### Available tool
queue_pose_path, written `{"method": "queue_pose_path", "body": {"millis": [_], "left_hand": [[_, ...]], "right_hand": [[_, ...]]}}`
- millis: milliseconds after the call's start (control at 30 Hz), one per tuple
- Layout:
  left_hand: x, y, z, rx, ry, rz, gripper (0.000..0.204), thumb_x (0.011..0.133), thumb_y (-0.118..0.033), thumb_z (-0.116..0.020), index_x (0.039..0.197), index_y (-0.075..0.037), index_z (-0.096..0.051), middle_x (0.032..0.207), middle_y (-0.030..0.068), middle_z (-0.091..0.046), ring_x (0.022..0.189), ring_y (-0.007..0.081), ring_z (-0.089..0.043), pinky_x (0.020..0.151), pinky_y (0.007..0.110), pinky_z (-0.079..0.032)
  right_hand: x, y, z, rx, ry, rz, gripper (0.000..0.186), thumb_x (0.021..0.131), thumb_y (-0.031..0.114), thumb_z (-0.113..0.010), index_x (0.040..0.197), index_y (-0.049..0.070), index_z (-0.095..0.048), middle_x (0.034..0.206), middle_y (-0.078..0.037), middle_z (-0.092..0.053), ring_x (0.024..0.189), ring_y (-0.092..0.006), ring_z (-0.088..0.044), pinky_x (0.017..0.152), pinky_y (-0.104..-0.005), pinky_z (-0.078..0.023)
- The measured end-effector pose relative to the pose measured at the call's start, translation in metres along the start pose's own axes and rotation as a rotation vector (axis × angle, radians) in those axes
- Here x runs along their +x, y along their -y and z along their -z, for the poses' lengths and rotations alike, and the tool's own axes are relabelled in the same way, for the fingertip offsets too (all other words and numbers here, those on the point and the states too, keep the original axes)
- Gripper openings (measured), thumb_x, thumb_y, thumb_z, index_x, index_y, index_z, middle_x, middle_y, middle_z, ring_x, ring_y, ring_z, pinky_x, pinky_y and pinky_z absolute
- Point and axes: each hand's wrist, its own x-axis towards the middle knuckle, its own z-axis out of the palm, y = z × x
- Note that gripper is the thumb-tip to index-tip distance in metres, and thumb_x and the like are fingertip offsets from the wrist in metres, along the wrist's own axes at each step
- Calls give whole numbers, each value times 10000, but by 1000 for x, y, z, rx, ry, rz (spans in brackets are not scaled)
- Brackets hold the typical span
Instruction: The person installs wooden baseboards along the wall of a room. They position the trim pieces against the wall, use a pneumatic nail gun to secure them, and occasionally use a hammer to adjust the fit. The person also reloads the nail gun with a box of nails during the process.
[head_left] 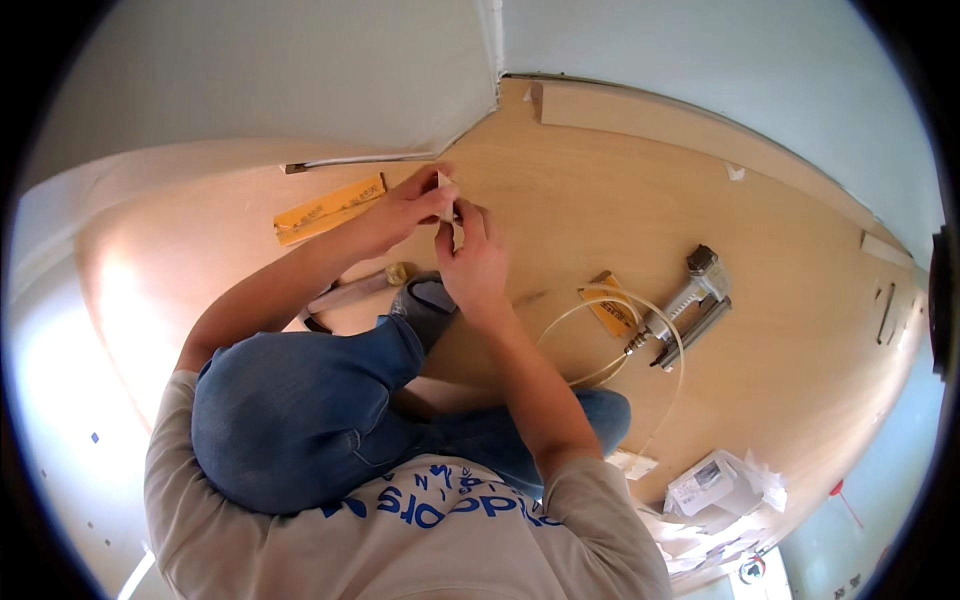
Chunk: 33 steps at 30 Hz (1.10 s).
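Both my hands meet above the wooden floor, close to the wall corner. Between their fingertips is a small, pale, flat piece (446, 196), perhaps paper or thin wood; I cannot tell which. My left hand (412, 207) pinches it from the left side. My right hand (476, 258) has its thumb and fingers on its lower right. An orange-yellow printed strip (330, 210) lies on the boards just left of my left hand. Below that forearm rests a hammer (355, 290) with a wooden handle, partly hidden by my knee.
A nail gun (690, 305) lies to the right, its thin air hose (680, 370) looped beside it. A smaller orange piece (608, 302) lies by the loop. A pale board (690, 130) runs along the far wall. An opened white package (715, 485) sits lower right.
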Motion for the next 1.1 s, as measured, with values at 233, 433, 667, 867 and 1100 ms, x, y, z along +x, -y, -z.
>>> {"method": "queue_pose_path", "body": {"millis": [233,433,667,867,1100], "left_hand": [[14,-2,-47,267,164,-116,371,1033,-312,-639,1287,-42,-667,1092,57,-701,1007,134,-630,906,308,-513],[9,-12,-71,364,181,-305,270,999,-249,-684,1119,-16,-752,991,69,-750,908,126,-663,834,296,-532],[4,20,-72,-3,174,-207,204,1004,-228,-672,1049,-43,-745,971,23,-735,875,117,-649,824,287,-517],[43,27,-40,-96,222,-159,167,1022,-225,-617,1036,-87,-712,965,3,-703,898,109,-627,830,269,-487],[32,32,-74,1233,456,-742,362,1016,-341,-625,1206,-41,-694,1030,60,-717,931,159,-668,871,332,-542]], "right_hand": [[-28,-14,59,481,-42,-498,329,923,53,-629,1247,13,-587,992,-84,-684,853,-148,-680,711,-319,-558],[-37,4,89,697,5,-500,255,982,126,-664,1167,-38,-602,970,-71,-685,868,-105,-663,775,-268,-550],[-59,32,88,634,-4,-565,278,1034,244,-640,1100,-26,-620,955,-73,-689,822,-123,-673,760,-281,-563],[-95,15,89,747,-267,-641,298,1040,282,-633,1086,-13,-623,905,-63,-680,773,-128,-667,724,-278,-554],[-130,-1,144,551,-258,-697,278,1038,269,-634,1130,6,-632,931,-59,-702,775,-138,-682,746,-293,-563]]}}
